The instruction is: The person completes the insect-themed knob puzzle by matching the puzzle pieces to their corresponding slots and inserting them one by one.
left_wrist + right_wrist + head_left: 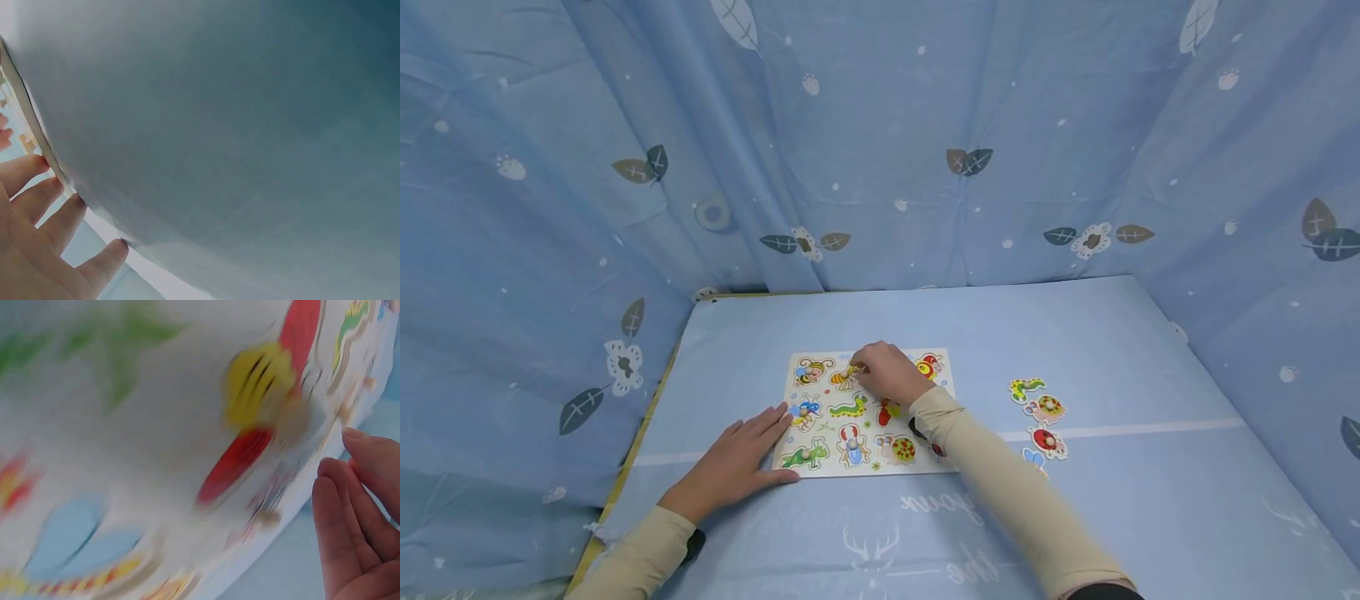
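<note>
A person's left hand point(741, 458) rests, fingers extended, at the left edge of a puzzle board point(872, 429) on the worktop point(1150, 375); the right hand point(891, 372) bends over a striped insect piece point(842, 381), its grip unclear.

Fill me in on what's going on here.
A person's left hand rests at the left edge of a bug puzzle board. The right hand is at the yellow striped insect in the top row; whether it grips it is unclear. A caterpillar piece, snail piece and ladybird piece lie loose to the board's right.
</note>
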### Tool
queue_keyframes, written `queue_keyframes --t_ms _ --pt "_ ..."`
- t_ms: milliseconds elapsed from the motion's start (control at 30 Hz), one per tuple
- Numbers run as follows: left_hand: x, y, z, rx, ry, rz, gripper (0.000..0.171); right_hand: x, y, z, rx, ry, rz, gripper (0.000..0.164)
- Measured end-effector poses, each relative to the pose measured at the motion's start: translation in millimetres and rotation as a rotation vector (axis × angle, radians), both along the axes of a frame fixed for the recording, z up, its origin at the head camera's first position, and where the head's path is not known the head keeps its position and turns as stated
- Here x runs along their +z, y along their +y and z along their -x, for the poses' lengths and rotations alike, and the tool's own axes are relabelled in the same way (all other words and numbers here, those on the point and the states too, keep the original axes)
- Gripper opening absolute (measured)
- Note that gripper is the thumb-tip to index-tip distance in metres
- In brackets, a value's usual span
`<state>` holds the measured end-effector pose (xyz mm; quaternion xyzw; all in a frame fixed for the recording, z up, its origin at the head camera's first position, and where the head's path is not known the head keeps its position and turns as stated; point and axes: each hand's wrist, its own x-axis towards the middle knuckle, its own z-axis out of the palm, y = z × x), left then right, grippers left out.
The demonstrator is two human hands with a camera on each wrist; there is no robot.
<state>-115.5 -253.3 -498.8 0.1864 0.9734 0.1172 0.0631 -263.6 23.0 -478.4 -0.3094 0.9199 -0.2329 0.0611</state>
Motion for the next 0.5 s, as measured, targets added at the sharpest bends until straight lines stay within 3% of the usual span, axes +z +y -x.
queue_keyframes --t_ms 233,500 --pt "1.9 0.6 -1.7 0.003 0.003 -0.004 0.100 8.8 48.1 -0.9 -0.040 0.045 0.030 0.020" --pt "1.0 0.5 -0.1 -0.002 0.004 -0.006 0.100 17.7 111.7 -4.6 -0.135 -0.001 -0.004 0.023"
